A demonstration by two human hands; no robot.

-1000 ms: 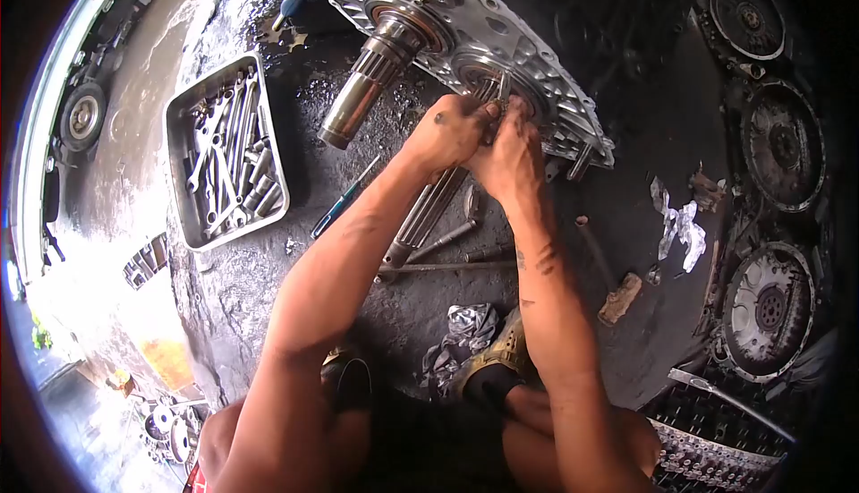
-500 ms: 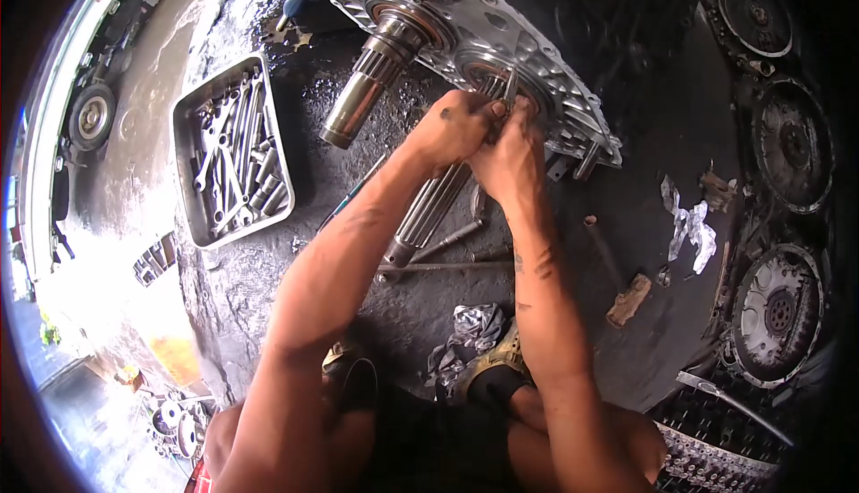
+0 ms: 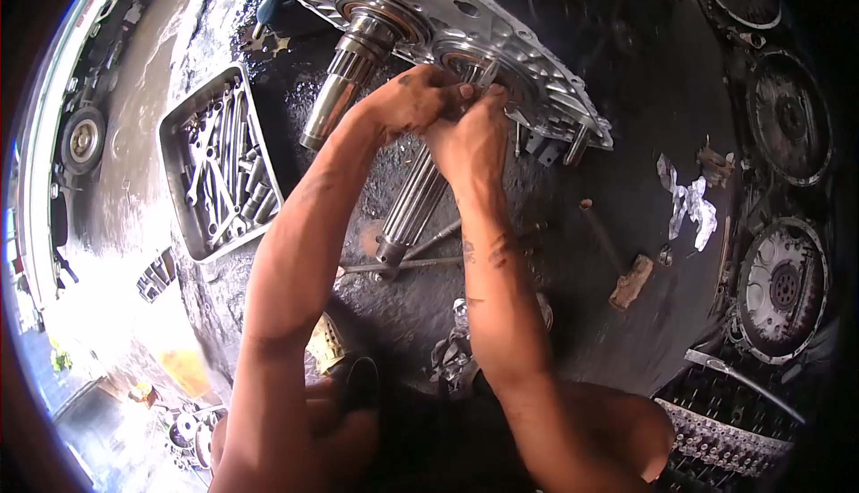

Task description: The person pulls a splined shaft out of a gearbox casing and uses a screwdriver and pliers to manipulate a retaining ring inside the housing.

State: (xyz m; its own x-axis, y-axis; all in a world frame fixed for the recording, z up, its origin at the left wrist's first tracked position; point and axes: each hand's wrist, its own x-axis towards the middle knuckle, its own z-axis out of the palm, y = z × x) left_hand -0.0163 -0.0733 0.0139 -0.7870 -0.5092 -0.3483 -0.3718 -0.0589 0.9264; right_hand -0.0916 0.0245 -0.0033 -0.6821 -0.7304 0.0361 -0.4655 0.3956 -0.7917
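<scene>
Both hands are together at the base of a long splined shaft, where it enters a ribbed aluminium gearbox housing. My left hand is closed, its thumb near the shaft's bearing. Beside it, touching or nearly so, my right hand is closed too, thumb up. A slim, shiny metal tool tip sticks up between the thumbs against the bearing; the rest of it is covered by the fingers. What the left fingers grip is hidden. A second, thicker shaft stands out of the housing to the left.
To the left lies a metal tray of wrenches and sockets. A hammer and crumpled foil-like scrap lie right. A long bar lies below the shaft. Round flywheel-like parts line the right edge. A blue-handled tool lies upper left.
The view has shifted a little, so the housing and shafts sit further left and higher. My hands stay at the same bearing, closed, with the tool tip still between them.
</scene>
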